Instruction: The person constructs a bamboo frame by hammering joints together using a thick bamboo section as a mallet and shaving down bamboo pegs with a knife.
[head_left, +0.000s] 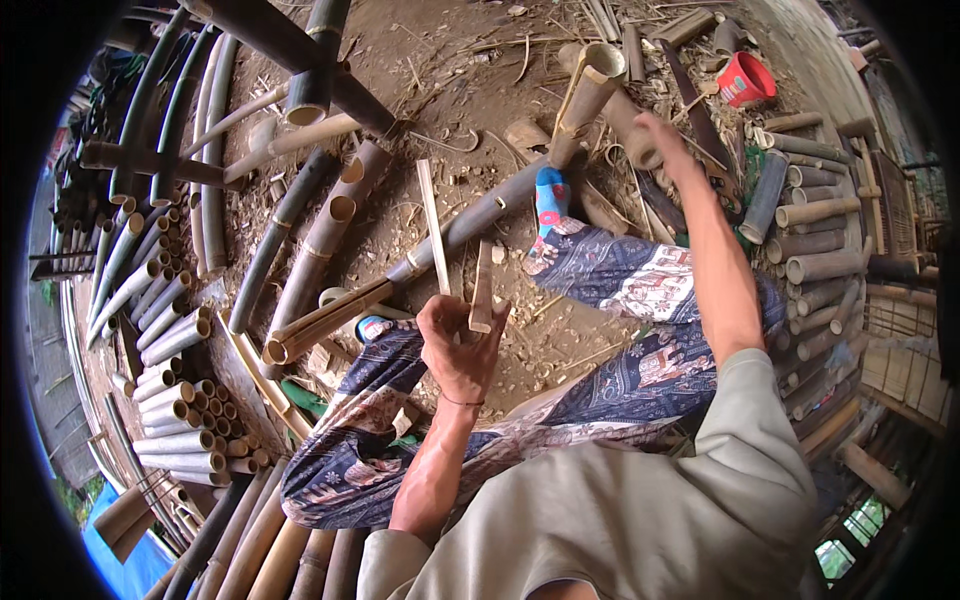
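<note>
My left hand (460, 345) is closed around a short split piece of bamboo (482, 285), which points up and away from me between thumb and fingers. A long pale bamboo strip (433, 215) rises just beyond the same hand; whether the fingers grip it too is unclear. Stretched forward to the right, my right hand (668, 145) is beside a thick brown bamboo tube (630, 125). Motion smears its fingers, so I cannot see whether they hold the tube. Left of that tube, an upright bamboo section (590, 95) shows its open top.
A dark bamboo pole (470, 225) lies slantwise before my legs. Beyond my right hand are a handsaw (700, 120) and a red bucket (746, 80). Cut bamboo tubes are stacked at left (180, 400) and right (820, 235). Shavings litter the dirt floor (540, 345).
</note>
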